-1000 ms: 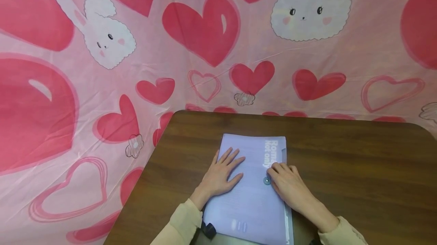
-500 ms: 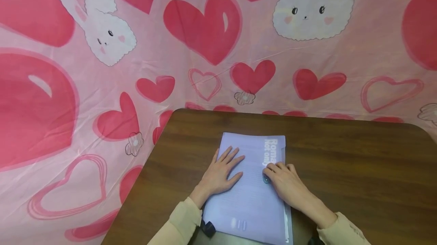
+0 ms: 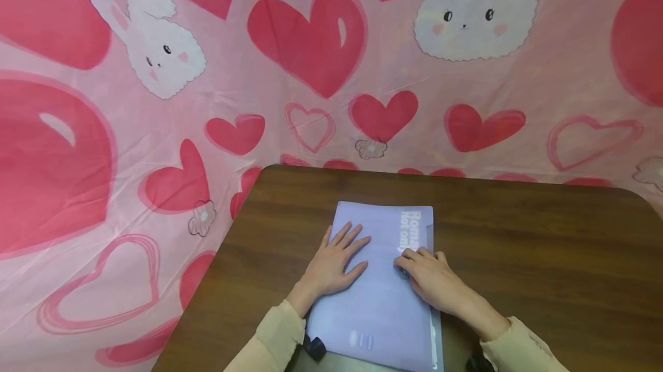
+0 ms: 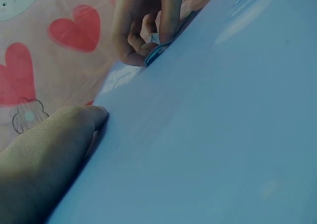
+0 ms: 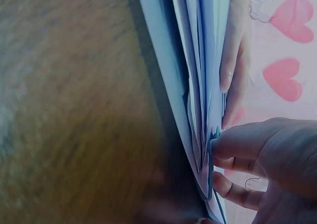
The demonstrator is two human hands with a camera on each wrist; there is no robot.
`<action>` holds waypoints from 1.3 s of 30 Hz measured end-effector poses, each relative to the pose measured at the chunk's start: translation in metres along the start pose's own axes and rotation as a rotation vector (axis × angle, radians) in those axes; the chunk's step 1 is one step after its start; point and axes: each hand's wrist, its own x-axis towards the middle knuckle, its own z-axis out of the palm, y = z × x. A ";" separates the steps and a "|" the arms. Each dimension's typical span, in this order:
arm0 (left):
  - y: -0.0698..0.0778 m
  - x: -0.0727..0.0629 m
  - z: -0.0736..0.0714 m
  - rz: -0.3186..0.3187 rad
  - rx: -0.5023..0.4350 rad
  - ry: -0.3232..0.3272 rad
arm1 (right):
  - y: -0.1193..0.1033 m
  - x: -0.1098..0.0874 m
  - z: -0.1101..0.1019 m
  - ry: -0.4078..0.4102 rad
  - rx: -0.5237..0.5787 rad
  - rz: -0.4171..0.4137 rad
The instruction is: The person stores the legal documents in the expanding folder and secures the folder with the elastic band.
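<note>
A pale purple document folder (image 3: 373,314) lies on the table with its long side toward me. My left hand (image 3: 334,262) rests flat on its left part, fingers spread. At the folder's right edge my right hand (image 3: 430,277) curls its fingers over a round teal button (image 4: 157,54) on the cover. In the right wrist view a dark cord (image 5: 210,184) runs round the folder's edge up to the button, and the right thumb and fingers pinch it there. The button is mostly hidden under the fingers. Several sheets of paper (image 5: 195,60) show between the covers.
The brown wooden table (image 3: 544,257) extends to the right and behind the folder. A pink cloth (image 3: 290,72) printed with hearts and rabbits hangs beyond its far and left edges. Dark wrist straps (image 3: 315,349) show beside the sleeves.
The right hand's fingers have moved slightly left over the button, covering most of it. The left hand has stayed in place on the folder.
</note>
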 end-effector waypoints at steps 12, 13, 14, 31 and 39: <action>0.000 0.001 0.001 -0.005 0.026 -0.012 | 0.007 0.001 -0.003 -0.027 0.088 0.004; 0.000 0.001 0.000 -0.002 0.032 -0.008 | 0.008 0.002 -0.003 -0.031 0.103 0.003; 0.000 0.001 0.000 0.001 0.037 -0.004 | 0.010 0.002 -0.004 -0.036 0.117 0.002; 0.001 0.001 0.002 -0.010 -0.005 -0.009 | 0.018 -0.001 -0.002 -0.050 0.190 -0.018; 0.000 0.001 0.002 -0.009 0.015 -0.004 | 0.010 0.000 0.004 -0.022 0.126 -0.011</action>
